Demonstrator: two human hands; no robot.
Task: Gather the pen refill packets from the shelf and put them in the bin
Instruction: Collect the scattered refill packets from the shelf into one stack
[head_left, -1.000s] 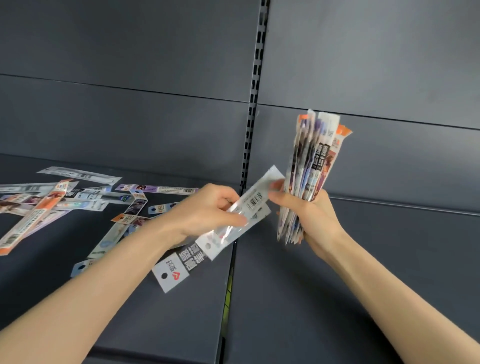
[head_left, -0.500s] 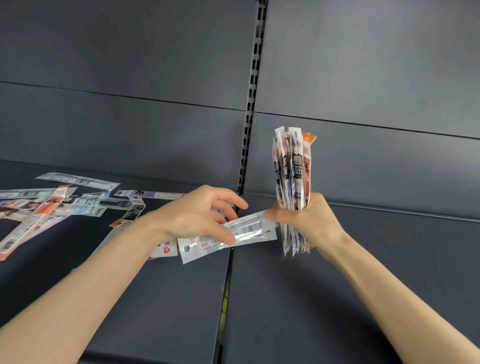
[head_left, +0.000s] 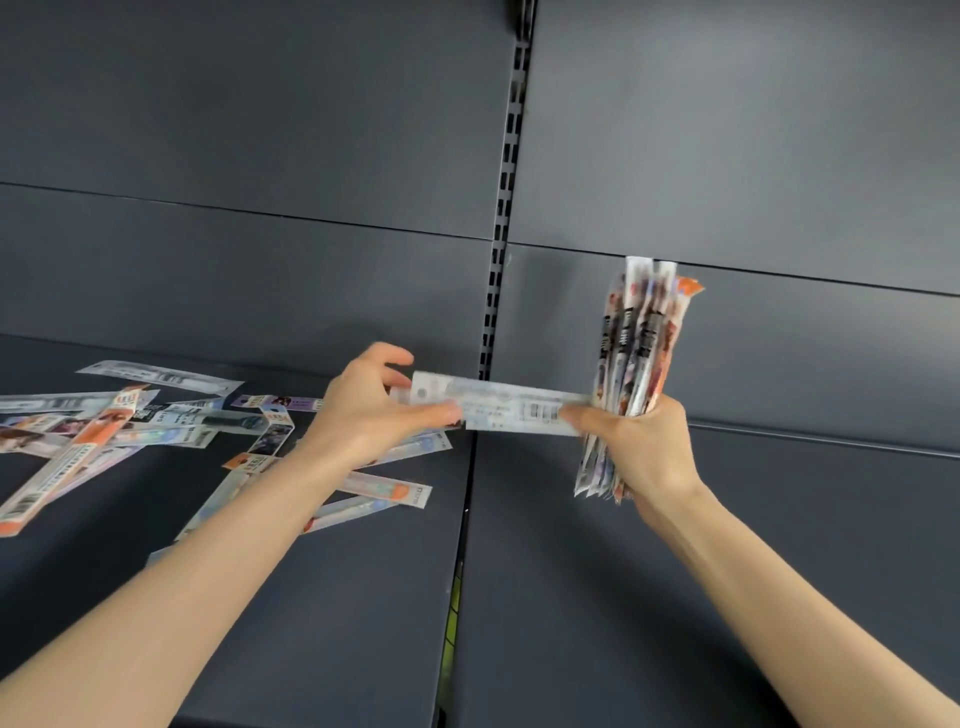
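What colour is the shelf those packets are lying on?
The shelf is a dark slate grey, plain with no pattern; the head view shows it best.

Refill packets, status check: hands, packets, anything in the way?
Left hand pinches single packet. Right hand grips upright bundle, thumb on that packet. Loose packets on shelf; bin unseen.

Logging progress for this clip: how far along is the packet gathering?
Done: a bundle gathered upright in the right hand. In hand: the left hand pinches one packet, its other end at the bundle. Left: many loose packets lie on the shelf; no bin in view.
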